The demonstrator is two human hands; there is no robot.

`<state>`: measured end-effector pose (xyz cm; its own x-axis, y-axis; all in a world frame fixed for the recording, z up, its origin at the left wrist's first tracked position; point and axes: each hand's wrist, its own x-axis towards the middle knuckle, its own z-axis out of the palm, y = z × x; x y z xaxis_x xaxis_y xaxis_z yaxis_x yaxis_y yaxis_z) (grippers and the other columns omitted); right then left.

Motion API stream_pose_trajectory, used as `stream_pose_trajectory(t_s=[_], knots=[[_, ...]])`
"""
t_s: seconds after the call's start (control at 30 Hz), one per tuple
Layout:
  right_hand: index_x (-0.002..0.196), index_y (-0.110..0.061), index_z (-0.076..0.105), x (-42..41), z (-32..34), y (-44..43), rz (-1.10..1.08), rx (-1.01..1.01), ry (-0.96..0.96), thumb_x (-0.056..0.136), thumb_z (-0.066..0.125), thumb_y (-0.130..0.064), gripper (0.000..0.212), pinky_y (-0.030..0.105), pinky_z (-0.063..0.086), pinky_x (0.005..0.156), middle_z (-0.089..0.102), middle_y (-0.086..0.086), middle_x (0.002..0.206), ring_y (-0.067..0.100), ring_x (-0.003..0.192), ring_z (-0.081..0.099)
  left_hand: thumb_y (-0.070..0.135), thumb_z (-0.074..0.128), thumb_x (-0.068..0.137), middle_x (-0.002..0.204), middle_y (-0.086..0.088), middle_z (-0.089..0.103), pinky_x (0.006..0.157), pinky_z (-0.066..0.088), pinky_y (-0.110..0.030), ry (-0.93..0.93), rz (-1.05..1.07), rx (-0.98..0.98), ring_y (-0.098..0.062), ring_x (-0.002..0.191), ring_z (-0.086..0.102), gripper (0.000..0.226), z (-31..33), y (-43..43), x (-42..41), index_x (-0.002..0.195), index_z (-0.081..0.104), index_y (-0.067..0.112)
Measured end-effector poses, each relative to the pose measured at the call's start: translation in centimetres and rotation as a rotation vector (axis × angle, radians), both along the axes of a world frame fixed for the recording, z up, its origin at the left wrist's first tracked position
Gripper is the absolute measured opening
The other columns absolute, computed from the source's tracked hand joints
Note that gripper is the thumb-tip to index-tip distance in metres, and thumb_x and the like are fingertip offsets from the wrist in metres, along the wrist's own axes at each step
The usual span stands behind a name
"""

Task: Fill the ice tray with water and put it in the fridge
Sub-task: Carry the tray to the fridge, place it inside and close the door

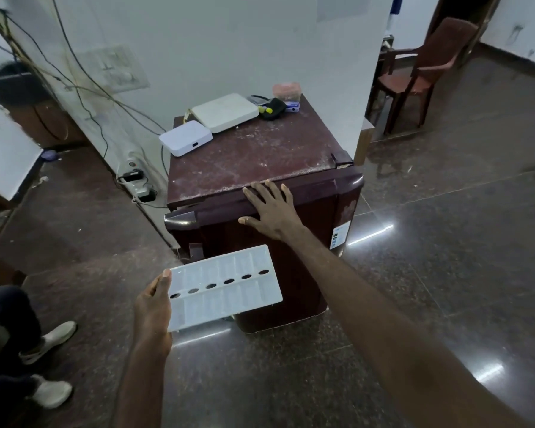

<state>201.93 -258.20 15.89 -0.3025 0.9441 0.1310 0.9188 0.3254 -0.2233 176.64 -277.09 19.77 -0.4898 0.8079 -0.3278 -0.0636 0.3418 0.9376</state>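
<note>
In the head view, a white ice tray [226, 287] is gripped at its left end by the left hand [153, 307] and held in front of a small maroon fridge [260, 168]. The right hand [271, 208] is laid flat, fingers spread, on the fridge door's top edge, grasping nothing.

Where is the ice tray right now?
The ice tray is low in the head view, held at its left end by the left hand, in front of the small maroon fridge.
</note>
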Motion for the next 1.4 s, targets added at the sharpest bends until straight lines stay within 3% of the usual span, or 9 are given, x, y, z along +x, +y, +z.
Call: stream_pose_trajectory(t_s=[0.1,0.33,0.5,0.6,0.9,1.03,1.17,1.27,1.4], knots=[[0.161,-0.037,0.026,-0.7,0.3,0.2,-0.052,0.024,0.023,0.098,0.025,-0.077,0.075,0.058,0.003,0.125,0.026,-0.004,0.166,0.027,0.156,0.013,0.045,0.063,0.099,0.094,-0.008,0.076,0.063,0.057,-0.036,0.002,-0.043,-0.007,-0.031,0.081,0.072,0.024,0.0,1.3,-1.8,0.103,0.075,0.024],[0.151,-0.050,0.040,-1.4,0.9,0.5,-0.125,0.049,0.023,0.102,0.023,-0.069,0.055,0.056,0.011,0.121,0.037,-0.006,0.156,0.023,0.147,0.025,0.045,0.063,0.099,0.096,-0.009,0.077,0.071,0.062,-0.046,-0.004,-0.147,-0.014,-0.034,0.084,0.074,0.022,1.4,2.2,-4.1,0.093,0.074,0.027],[0.146,-0.055,0.044,-2.0,1.4,0.4,-0.161,0.021,0.062,0.104,0.024,-0.067,0.049,0.054,0.010,0.118,0.039,-0.006,0.154,0.026,0.145,0.024,0.042,0.063,0.100,0.092,-0.003,0.078,0.057,0.058,-0.032,-0.035,-0.188,0.023,-0.024,0.077,0.074,0.023,2.4,2.4,-5.4,0.102,0.075,0.023],[0.144,-0.057,0.046,-2.2,1.5,0.6,-0.177,0.012,0.064,0.103,0.022,-0.069,0.049,0.052,0.011,0.116,0.041,-0.007,0.151,0.024,0.143,0.025,0.043,0.064,0.099,0.095,-0.006,0.079,0.056,0.059,-0.034,-0.062,-0.189,0.025,-0.027,0.078,0.076,0.030,2.8,2.5,-6.2,0.112,0.076,0.019],[0.137,-0.059,0.054,-2.6,1.3,-0.1,-0.203,0.064,0.102,0.102,0.024,-0.072,0.047,0.050,0.014,0.114,0.046,-0.011,0.130,0.020,0.134,0.032,0.040,0.061,0.102,0.076,0.006,0.078,0.050,0.056,-0.028,-0.045,-0.206,0.046,-0.014,0.064,0.074,0.024,4.0,2.9,-7.3,0.102,0.076,0.022],[0.134,-0.062,0.055,-1.7,0.5,-2.4,-0.189,0.152,0.104,0.104,0.026,-0.069,0.043,0.049,0.018,0.112,0.049,-0.013,0.124,0.015,0.129,0.037,0.042,0.063,0.100,0.085,0.000,0.080,0.057,0.058,-0.033,-0.054,-0.221,0.042,-0.023,0.073,0.076,0.026,4.2,3.0,-7.5,0.106,0.077,0.022],[0.124,-0.056,0.067,-0.7,0.4,-4.0,-0.192,0.180,0.127,0.102,0.027,-0.071,0.047,0.045,0.021,0.110,0.053,-0.014,0.117,0.013,0.125,0.041,0.043,0.064,0.099,0.089,-0.003,0.079,0.055,0.058,-0.033,-0.086,-0.250,0.046,-0.025,0.073,0.076,0.028,4.9,2.6,-7.3,0.110,0.077,0.020],[0.111,-0.048,0.075,-0.2,0.3,-5.0,-0.208,0.181,0.159,0.098,0.028,-0.072,0.054,0.045,0.024,0.109,0.057,-0.015,0.111,0.013,0.123,0.045,0.041,0.063,0.100,0.080,0.003,0.078,0.050,0.057,-0.029,-0.093,-0.278,0.058,-0.018,0.065,0.074,0.020,6.0,2.0,-6.7,0.099,0.075,0.025],[0.096,-0.042,0.079,0.3,0.6,-6.0,-0.253,0.152,0.234,0.096,0.044,-0.066,0.042,0.039,0.022,0.105,0.059,-0.018,0.100,0.009,0.117,0.047,0.040,0.062,0.101,0.089,0.001,0.077,0.060,0.057,-0.030,-0.084,-0.307,0.069,-0.021,0.077,0.073,0.021,6.7,1.4,-6.1,0.093,0.075,0.026]])
